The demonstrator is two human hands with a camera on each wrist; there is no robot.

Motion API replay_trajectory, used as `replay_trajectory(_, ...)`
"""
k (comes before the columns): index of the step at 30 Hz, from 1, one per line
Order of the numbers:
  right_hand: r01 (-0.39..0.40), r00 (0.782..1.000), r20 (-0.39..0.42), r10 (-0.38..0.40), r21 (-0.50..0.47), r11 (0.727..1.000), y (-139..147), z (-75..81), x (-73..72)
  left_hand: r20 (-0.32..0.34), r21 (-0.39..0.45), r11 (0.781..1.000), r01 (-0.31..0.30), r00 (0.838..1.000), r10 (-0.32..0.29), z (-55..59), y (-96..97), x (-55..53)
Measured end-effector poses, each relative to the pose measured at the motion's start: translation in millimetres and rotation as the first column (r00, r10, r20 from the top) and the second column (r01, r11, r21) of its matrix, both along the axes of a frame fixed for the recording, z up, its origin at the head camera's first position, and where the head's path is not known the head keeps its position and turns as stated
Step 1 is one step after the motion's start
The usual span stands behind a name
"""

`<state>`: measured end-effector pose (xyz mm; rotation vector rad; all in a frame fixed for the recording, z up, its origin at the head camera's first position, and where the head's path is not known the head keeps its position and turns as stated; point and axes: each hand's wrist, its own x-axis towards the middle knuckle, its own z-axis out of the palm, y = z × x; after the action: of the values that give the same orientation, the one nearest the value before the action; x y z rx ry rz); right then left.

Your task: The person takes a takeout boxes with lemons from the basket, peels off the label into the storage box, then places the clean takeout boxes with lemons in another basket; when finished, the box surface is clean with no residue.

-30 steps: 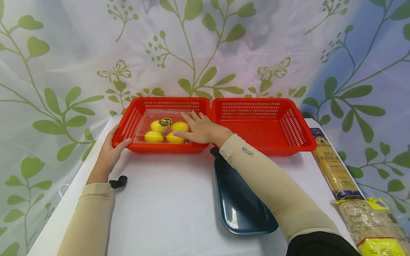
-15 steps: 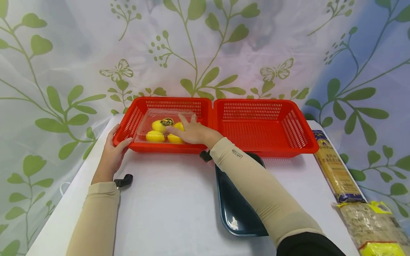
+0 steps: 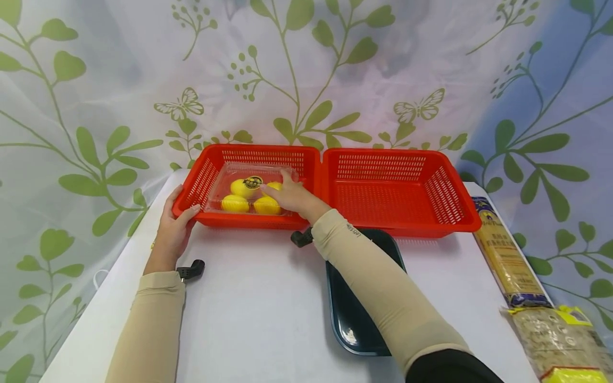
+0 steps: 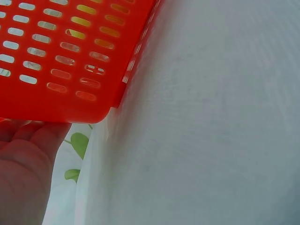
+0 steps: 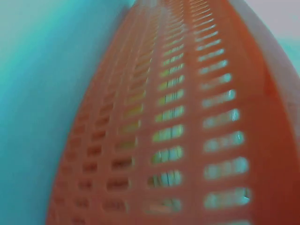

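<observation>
In the head view, a red perforated plastic basket stands at the back left of the table. Inside lies a clear lidded plastic box of several lemon-like yellow fruits, with a black round label on its lid. My left hand grips the basket's left front corner, thumb over the rim and fingers along the outer side; the left wrist view has them under the rim. Over the box's right end reaches my right hand, fingers extended and thumb above the lid. The right wrist view is mostly the basket's slotted wall.
A second red basket adjoins on the right. Partly under my right forearm lies a dark blue tray. Along the right table edge are a long packet of pasta and a clear bag of pale dry food. A patterned curtain hangs behind.
My right hand and forearm have shifted left and nearer the front, and its fingers are less spread over the box. My left hand keeps its hold on the basket corner.
</observation>
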<state>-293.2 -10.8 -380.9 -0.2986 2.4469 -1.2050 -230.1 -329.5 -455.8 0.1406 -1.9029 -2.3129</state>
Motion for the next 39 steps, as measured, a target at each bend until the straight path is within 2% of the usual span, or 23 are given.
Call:
replay_trajectory(4, 0.046, 0.997, 0.064, -0.038, -0.116, 0.992, 2.0, -3.4, 1.1, -0.014, 0.011, 1.0, 0.005, 1.0, -0.005, -1.8, 1.2, 0.3)
replay_trajectory(11, 0.121, 0.986, 0.136, -0.094, -0.207, 0.971, 1.1, -5.2, -3.2, -0.031, 0.0, 1.0, 0.007, 0.999, -0.007, -1.4, 0.6, 0.8)
replay_trajectory(19, 0.19, 0.964, 0.24, -0.111, -0.337, 0.922, 0.5, -6.9, -8.3, -0.025, -0.007, 1.0, 0.001, 1.0, -0.002, -0.9, 0.1, 2.6)
replay_trajectory(29, 0.22, 0.948, 0.304, -0.097, -0.403, 0.888, 1.0, -9.0, -8.2, -0.037, 0.018, 1.0, 0.004, 0.999, -0.003, -2.2, 2.1, 5.0)
replay_trajectory(39, 0.238, 0.945, 0.308, -0.108, -0.422, 0.875, 0.8, -10.2, -9.7, -0.048, 0.011, 1.0, 0.013, 0.999, -0.013, -3.1, 2.1, 3.5)
